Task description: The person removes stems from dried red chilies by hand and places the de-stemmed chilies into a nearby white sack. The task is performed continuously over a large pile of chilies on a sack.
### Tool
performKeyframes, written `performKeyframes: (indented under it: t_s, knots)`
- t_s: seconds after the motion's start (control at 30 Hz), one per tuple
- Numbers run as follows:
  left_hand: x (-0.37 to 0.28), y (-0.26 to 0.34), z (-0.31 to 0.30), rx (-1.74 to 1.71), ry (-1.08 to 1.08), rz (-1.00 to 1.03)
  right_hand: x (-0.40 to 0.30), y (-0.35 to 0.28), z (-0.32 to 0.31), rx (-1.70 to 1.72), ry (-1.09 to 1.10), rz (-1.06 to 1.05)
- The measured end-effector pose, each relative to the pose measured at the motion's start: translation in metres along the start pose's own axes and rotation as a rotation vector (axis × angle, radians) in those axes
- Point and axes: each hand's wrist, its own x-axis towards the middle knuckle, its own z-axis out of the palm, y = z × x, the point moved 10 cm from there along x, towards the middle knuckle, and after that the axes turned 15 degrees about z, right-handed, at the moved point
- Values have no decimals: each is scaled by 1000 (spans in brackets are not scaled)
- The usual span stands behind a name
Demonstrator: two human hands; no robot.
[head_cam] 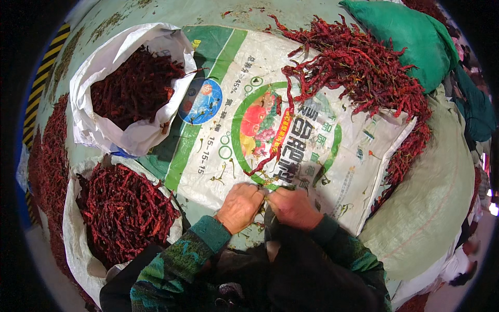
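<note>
My left hand point(239, 206) and my right hand point(294, 206) meet at the near edge of a flattened, printed woven sack point(210, 187). Their fingers are curled in and the fingertips nearly touch. Whatever may be between them is hidden by the fingers. Just beyond the knuckles lies a long dried red chili point(262, 167) on the sack. Loose chili stems point(218, 177) are scattered left of it. A large heap of dried red chilies point(351, 62) covers the sack's far right part.
At left stand two open white sacks, an upper one point(84, 105) and a lower one point(72, 222), both holding dried chilies. A green sack point(409, 43) lies far right, above a bulging pale sack point(425, 202). More chilies point(54, 156) lie along the left; black-and-yellow striped edging point(43, 78) runs beyond.
</note>
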Motion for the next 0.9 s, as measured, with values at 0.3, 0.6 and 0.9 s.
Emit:
performKeyframes:
  t_s: [0.3, 0.6, 0.9]
  knots:
    - [7, 44, 9, -513, 189, 1, -2, 78, -23, 25, 436, 348]
    - [-8, -25, 38, -2134, 569, -645, 44, 62, -42, -247, 482, 295]
    - [-35, -43, 56, -1613, 645, -925, 24, 97, -24, 74, 479, 532]
